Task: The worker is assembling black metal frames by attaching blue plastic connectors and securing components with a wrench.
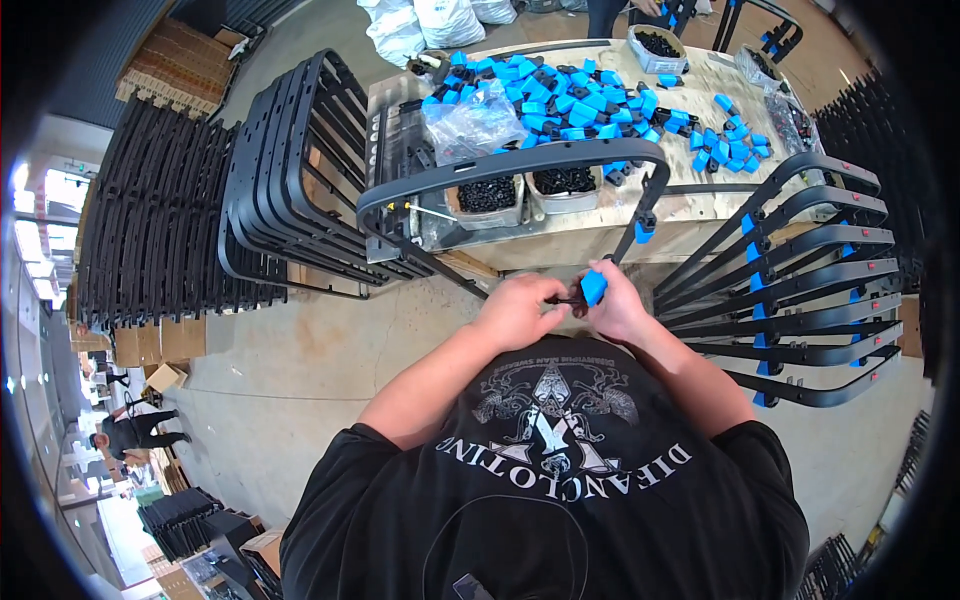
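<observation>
A black U-shaped metal frame (520, 166) stands before me, its curved top over the near edge of the table. A blue and black plastic piece (643, 232) sits on its right leg. Lower along that leg, my right hand (620, 303) is closed around another blue plastic piece (594, 289); whether that piece is fixed to the leg I cannot tell. My left hand (522, 308) is closed beside it, thumb and fingers pinching something small and dark that touches the piece. The left hand's fingers partly hide it.
Blue and black pieces (570, 95) are heaped on the wooden table (700, 205), behind two boxes of small black parts (487, 193). A yellow-tipped screwdriver (430, 211) lies nearby. Black frames (285, 170) stand at left; frames with blue pieces (820, 290) at right. Another person (135, 432) is far left.
</observation>
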Available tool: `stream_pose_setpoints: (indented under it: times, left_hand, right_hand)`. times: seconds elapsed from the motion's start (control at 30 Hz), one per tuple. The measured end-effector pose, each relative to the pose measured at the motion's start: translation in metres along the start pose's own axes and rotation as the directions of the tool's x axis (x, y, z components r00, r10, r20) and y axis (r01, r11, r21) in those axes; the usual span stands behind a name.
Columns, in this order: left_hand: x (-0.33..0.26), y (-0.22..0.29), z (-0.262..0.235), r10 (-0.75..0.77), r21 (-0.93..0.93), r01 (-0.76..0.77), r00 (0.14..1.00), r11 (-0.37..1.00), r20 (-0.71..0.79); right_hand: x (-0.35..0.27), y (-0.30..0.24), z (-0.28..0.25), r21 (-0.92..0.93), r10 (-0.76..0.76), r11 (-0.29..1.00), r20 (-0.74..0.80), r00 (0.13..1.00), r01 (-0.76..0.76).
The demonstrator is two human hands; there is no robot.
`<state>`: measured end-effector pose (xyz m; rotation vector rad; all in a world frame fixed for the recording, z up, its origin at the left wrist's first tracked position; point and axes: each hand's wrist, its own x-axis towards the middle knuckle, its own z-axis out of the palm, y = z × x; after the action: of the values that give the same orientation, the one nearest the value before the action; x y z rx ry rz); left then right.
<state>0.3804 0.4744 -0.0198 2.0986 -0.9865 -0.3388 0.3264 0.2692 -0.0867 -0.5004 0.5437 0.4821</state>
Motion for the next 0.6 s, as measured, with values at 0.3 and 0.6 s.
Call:
stream_pose_setpoints:
  times: [0.3,0.6]
  left_hand:
    - [-0.122,-0.177,-0.061,-0.635,-0.639,0.499,0.772,0.586,0.021]
    - [-0.162,-0.266,-0.138,-0.719,-0.819,0.501,0.674,0.28,0.166]
  right_hand:
    - [0.081,0.077,0.099,-0.686,-0.164,0.727,-0.219,0.962,-0.032]
    - [0.182,0.151,0.155,-0.925,0.016,0.377,0.052,0.999,0.042]
